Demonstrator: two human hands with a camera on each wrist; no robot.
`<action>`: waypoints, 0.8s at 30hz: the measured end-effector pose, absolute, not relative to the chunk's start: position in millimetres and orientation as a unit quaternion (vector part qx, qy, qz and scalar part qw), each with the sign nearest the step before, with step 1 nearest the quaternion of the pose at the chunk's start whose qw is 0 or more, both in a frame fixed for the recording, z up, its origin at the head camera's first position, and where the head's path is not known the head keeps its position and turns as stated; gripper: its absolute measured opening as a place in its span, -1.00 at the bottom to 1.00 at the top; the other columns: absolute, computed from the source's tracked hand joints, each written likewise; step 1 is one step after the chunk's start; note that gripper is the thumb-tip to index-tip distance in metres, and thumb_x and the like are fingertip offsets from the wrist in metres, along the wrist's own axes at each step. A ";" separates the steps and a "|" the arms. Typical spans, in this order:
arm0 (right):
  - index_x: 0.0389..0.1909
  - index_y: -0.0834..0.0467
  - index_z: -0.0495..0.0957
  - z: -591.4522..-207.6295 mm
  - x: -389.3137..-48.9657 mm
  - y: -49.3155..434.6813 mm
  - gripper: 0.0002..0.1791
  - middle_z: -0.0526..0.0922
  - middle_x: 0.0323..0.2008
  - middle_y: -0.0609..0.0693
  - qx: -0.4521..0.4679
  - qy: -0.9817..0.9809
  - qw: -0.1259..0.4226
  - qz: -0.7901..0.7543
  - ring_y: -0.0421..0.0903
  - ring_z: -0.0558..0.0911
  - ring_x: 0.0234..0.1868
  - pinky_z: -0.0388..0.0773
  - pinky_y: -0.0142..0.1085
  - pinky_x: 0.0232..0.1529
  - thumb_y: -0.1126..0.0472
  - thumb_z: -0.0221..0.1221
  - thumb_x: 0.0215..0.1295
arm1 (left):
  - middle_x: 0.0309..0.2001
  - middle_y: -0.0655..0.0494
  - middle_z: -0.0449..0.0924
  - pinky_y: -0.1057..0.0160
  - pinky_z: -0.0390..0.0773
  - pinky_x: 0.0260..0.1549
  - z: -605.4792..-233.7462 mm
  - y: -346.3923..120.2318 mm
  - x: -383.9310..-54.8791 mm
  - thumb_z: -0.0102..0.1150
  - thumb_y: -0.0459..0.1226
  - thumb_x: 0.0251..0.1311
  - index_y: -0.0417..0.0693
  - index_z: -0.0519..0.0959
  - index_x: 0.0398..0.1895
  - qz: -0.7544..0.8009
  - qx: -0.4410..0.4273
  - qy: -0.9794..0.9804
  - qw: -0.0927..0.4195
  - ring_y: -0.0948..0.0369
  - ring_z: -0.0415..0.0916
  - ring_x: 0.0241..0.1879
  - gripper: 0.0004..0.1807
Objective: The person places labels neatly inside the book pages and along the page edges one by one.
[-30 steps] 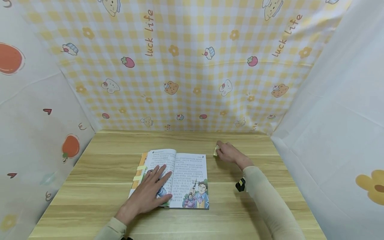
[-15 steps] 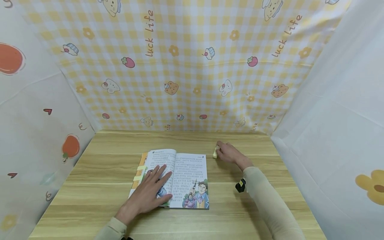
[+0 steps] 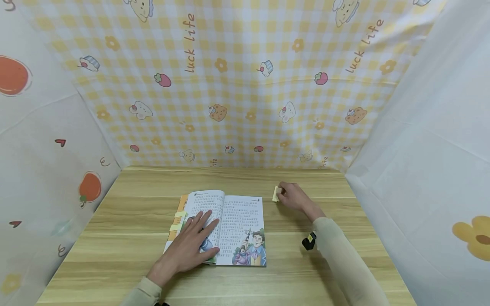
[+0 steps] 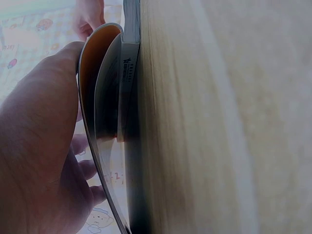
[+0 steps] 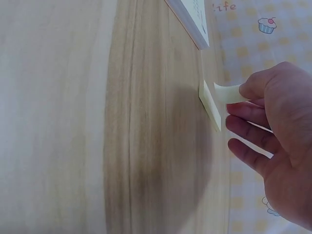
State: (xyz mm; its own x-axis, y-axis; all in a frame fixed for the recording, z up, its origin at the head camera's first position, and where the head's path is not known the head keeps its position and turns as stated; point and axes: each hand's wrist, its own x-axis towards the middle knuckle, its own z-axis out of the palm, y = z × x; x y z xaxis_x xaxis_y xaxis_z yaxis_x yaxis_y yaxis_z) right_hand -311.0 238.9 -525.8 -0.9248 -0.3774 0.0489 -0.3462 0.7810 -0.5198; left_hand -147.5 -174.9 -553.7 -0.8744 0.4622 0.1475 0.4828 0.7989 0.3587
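Note:
An open book (image 3: pixel 243 212) with printed pages and cartoon figures lies on the wooden table. My left hand (image 3: pixel 191 244) rests on its left page with fingers spread. In the left wrist view that side of the book (image 4: pixel 100 73) bows up in a curve beside the hand. To the right of the book, my right hand (image 3: pixel 294 196) pinches a pale yellow sticky note (image 5: pixel 229 93) between thumb and forefinger. The sticky note pad (image 5: pixel 209 107) lies on the table just under it; the other fingers are loosely bent.
Pale yellow sticky tabs (image 3: pixel 177 227) stick out at the book's left edge, over an orange cover flap (image 3: pixel 183 203). A black wrist camera (image 3: pixel 309 241) hangs under the right sleeve. A checked cloth (image 3: pixel 237 97) stands behind the table (image 3: pixel 138 204).
My right hand has shifted slightly right and toward me, and more of the yellow sticky note shows at its fingertips. My left hand and the book have stayed in place.

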 end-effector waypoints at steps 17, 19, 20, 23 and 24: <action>0.05 0.22 0.72 -527.9 -295.6 246.0 -0.80 0.70 -0.37 -0.04 -0.198 0.931 0.008 -0.305 -0.19 0.57 -0.38 0.52 -0.36 -0.36 0.33 0.28 0.48 | 0.86 -0.11 0.07 -0.45 0.13 0.76 -554.0 -174.5 -146.3 0.32 0.27 0.50 0.11 0.34 0.79 -0.197 -0.247 -0.948 0.025 -0.25 0.04 0.84 -0.07; 0.05 0.19 0.71 -528.0 -293.7 246.8 -0.80 0.71 -0.37 -0.03 -0.202 0.929 0.010 -0.310 -0.20 0.58 -0.40 0.52 -0.37 -0.37 0.34 0.27 0.48 | 0.86 -0.11 0.08 -0.44 0.13 0.76 -553.9 -174.5 -146.4 0.33 0.26 0.50 0.11 0.34 0.79 -0.197 -0.248 -0.948 0.026 -0.25 0.04 0.84 -0.07; 0.03 0.17 0.71 -528.2 -293.1 247.4 -0.82 0.73 -0.36 -0.02 -0.203 0.928 0.010 -0.312 -0.20 0.58 -0.40 0.53 -0.38 -0.38 0.34 0.27 0.48 | 0.86 -0.11 0.08 -0.44 0.14 0.76 -553.9 -174.6 -146.5 0.33 0.26 0.49 0.11 0.34 0.79 -0.197 -0.248 -0.948 0.027 -0.25 0.05 0.84 -0.07; -0.03 0.18 0.69 -528.6 -290.7 249.3 -0.85 0.77 -0.29 0.03 -0.203 0.924 0.015 -0.325 -0.21 0.63 -0.38 0.59 -0.39 -0.37 0.35 0.27 0.46 | 0.86 -0.11 0.08 -0.44 0.14 0.76 -554.1 -174.6 -146.8 0.33 0.27 0.49 0.10 0.35 0.78 -0.195 -0.249 -0.948 0.029 -0.26 0.06 0.83 -0.07; -0.05 0.19 0.69 -528.5 -289.7 249.6 -0.87 0.79 -0.24 0.06 -0.204 0.922 0.015 -0.328 -0.21 0.66 -0.36 0.63 -0.38 -0.35 0.35 0.27 0.45 | 0.86 -0.12 0.09 -0.45 0.14 0.76 -554.2 -174.6 -146.8 0.33 0.27 0.49 0.10 0.35 0.78 -0.195 -0.249 -0.948 0.029 -0.26 0.06 0.83 -0.07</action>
State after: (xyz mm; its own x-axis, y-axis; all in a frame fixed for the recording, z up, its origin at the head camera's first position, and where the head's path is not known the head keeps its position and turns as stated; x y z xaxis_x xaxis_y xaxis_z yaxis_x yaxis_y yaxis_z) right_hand -289.7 249.6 -528.5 -0.9164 -0.3855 0.1071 -0.3665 0.7012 -0.6116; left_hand -146.8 -174.6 -554.2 -0.8738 0.4617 0.1525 0.4844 0.7999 0.3543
